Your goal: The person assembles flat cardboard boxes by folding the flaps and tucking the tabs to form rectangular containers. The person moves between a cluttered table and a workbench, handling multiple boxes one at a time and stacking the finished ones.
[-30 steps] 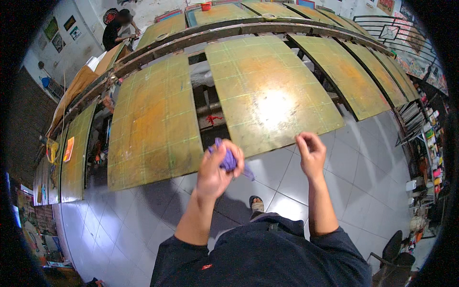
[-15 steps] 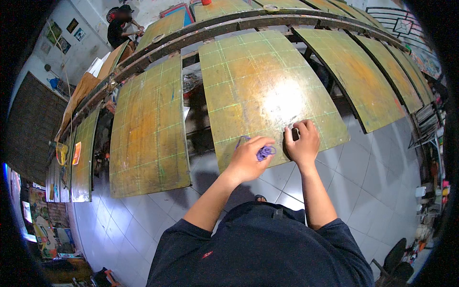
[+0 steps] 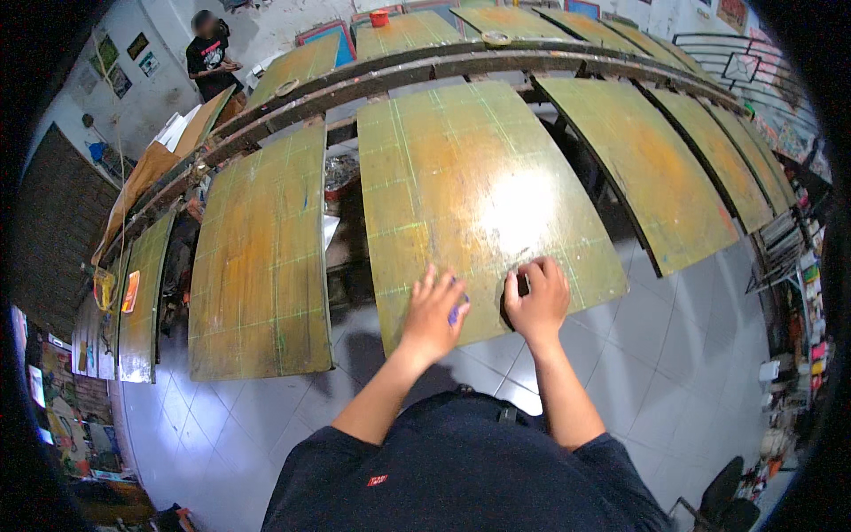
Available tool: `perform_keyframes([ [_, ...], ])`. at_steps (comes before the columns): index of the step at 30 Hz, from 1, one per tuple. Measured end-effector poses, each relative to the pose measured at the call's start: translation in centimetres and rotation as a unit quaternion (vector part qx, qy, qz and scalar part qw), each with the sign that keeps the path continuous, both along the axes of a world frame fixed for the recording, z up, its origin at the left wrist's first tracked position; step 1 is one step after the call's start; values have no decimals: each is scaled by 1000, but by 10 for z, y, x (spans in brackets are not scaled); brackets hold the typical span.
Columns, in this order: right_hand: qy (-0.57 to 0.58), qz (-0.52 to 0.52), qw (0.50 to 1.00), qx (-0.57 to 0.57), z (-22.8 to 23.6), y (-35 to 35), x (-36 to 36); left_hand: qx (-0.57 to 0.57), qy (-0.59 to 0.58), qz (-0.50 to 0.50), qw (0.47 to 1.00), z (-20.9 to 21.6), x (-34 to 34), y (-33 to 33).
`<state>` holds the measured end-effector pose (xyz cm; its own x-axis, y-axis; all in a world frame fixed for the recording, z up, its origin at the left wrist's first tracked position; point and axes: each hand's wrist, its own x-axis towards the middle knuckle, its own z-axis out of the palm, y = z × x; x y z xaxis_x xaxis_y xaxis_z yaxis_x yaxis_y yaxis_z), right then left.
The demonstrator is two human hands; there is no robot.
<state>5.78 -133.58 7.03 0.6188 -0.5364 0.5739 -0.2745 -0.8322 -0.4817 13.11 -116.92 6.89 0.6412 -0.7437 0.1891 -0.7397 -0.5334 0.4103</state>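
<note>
A wide olive-yellow board (image 3: 425,191), ruled with bright green lines and stained orange in the middle, lies in front of me. Over its near edge, my left hand (image 3: 433,315) rests palm down with fingers somewhat spread. A purple bundle of thread (image 3: 456,312) peeks out beside its thumb and fingers, partly hidden under the hand. My right hand (image 3: 539,297) is at the near right part of the same board, fingers curled and thumb apart from them. Between thumb and fingers I see only a dark gap, apparently shadow.
Similar boards stand left (image 3: 261,257) and right (image 3: 656,168), with gaps between. A dark rail (image 3: 399,71) runs behind them; a red cup (image 3: 379,18) and a tape roll (image 3: 496,38) sit beyond. Another person (image 3: 213,58) stands far left. Shelves crowd the right edge.
My left hand has gone from gripping the purple thread bundle in bent fingers to stretching them over the board, moving slightly left. The person at far left has straightened up.
</note>
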Motion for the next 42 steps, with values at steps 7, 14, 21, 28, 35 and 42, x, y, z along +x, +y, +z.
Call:
perform_keyframes([
  [7, -6, -8, 999, 36, 0, 1, -5, -40, -33, 69, 996, -12, 46, 32],
  [14, 13, -15, 999, 32, 0, 1, -1, -130, 53, -16, 990, -16, 24, 25],
  [21, -28, 52, 995, 83, -10, 0, -7, -89, 52, -14, 995, -10, 8, 80],
  [28, -152, 182, 953, 190, 5, 83, -12, -502, 360, 106, 779, 49, -27, 169],
  [35, 85, 520, 434, 731, 7, 319, -10, -300, 190, 167, 920, 35, -66, 277],
  [42, 323, 674, 580, 325, -65, 514, 29, -102, 227, 415, 875, 6, -112, 464],
])
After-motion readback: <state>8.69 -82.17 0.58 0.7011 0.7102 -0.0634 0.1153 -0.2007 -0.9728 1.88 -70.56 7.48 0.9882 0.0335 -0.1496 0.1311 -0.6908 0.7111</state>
